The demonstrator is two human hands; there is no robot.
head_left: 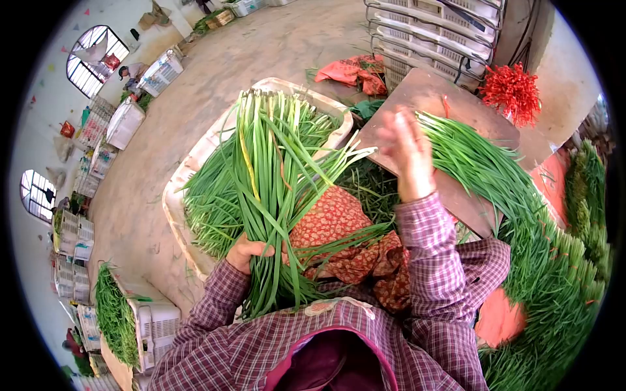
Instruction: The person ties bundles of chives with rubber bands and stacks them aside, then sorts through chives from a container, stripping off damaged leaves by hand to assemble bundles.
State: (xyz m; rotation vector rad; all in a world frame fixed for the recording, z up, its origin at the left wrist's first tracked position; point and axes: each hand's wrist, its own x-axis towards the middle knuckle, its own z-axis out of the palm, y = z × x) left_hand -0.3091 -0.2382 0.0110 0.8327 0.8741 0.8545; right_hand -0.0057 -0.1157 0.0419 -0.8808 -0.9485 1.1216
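My left hand [250, 253] is closed round a large bunch of long green stalks [267, 176] with pale ends pointing up and away. Some stalks in the bunch cross over the others, and one is yellow. Behind and beneath it, a white crate [175, 195] holds more green stalks. My right hand [409, 153] is raised, its fingers blurred but stretched out, with nothing visible in it. It is over the near left part of a brown board [407, 98], left of another bunch of green stalks [456, 143] lying there. A red patterned cloth [332, 218] covers my lap.
Red ties [512, 94] hang at the board's far right corner. Stacked white crates [430, 39] stand behind it. Many green bundles [554, 287] lie at the right. Another crate [156, 326] stands at the lower left. A person [134, 72] bends beside crates at the far left.
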